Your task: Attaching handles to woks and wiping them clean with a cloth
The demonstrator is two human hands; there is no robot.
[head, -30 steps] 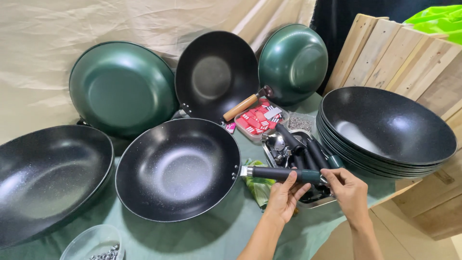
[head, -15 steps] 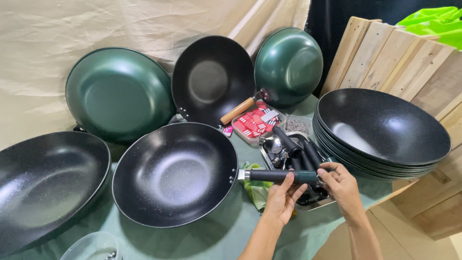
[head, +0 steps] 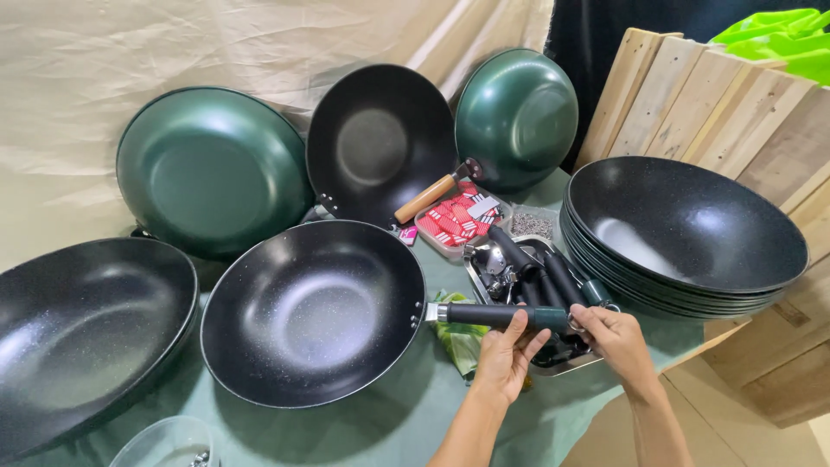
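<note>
Head view, looking down: the left hand (head: 504, 359) has its grip clamped on the black handle (head: 497, 315) of a black wok (head: 313, 310), fingers curled up over the middle of the bar. The right hand (head: 616, 339) closes its grip on the handle's far end, thumb and fingertips pinched round the end cap (a small metal ring seems to sit there, though it is too small to be sure). The handle runs rightward from the wok's rim, and the wok itself rests on the green-covered bench (head: 380, 432), near the middle of the scene.

Just behind the hands lies a metal tray (head: 484, 277) holding several more loose black handles (head: 536, 264). Under the held handle, something green and crumpled in a plastic bag (head: 458, 339) pokes out. Farther back sits a shallow container of red packets (head: 450, 221), and beside it, to the right, a small clear tub of dark small parts (head: 532, 225).

To the right, a stack of handle-less black woks (head: 692, 229) rests on a wooden crate (head: 778, 130). To the left, another large black wok (head: 82, 324) lies at the edge. Against the far beige cloth backdrop (head: 173, 52) lean a green wok (head: 212, 169), a black wok with a wooden handle (head: 380, 143) and a smaller green wok (head: 517, 117). A clear container (head: 160, 441) shows at the near left edge.
</note>
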